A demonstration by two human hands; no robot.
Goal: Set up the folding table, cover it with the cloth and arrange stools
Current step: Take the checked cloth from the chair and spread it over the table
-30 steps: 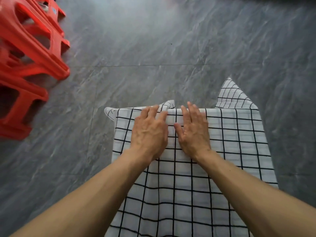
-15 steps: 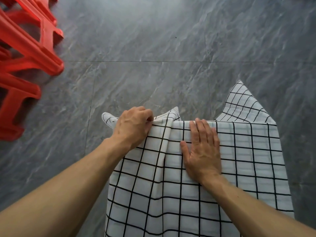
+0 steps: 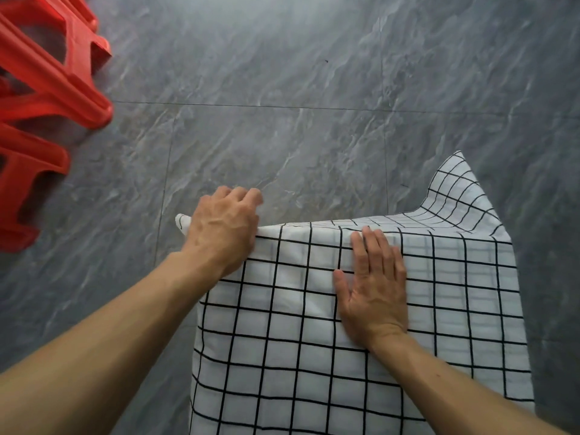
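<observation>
A white cloth with a black grid (image 3: 314, 356) lies spread over a flat top that it hides entirely. Its far right corner (image 3: 455, 189) hangs over the far edge, and a small corner peeks out by my left wrist. My left hand (image 3: 224, 230) sits at the far left corner, fingers curled over the far edge and gripping the cloth there. My right hand (image 3: 373, 287) lies flat on the cloth, fingers straight and pointing away from me, pressing it down near the far edge.
Red plastic stools (image 3: 47, 98) lie stacked on their sides at the upper left. Grey marble-patterned floor tiles (image 3: 314, 136) stretch beyond and around the covered top.
My left hand slid from the middle of the far edge to the left corner, pulling out the fold it held; the cloth now lies flatter. My right hand stayed pressed flat.
</observation>
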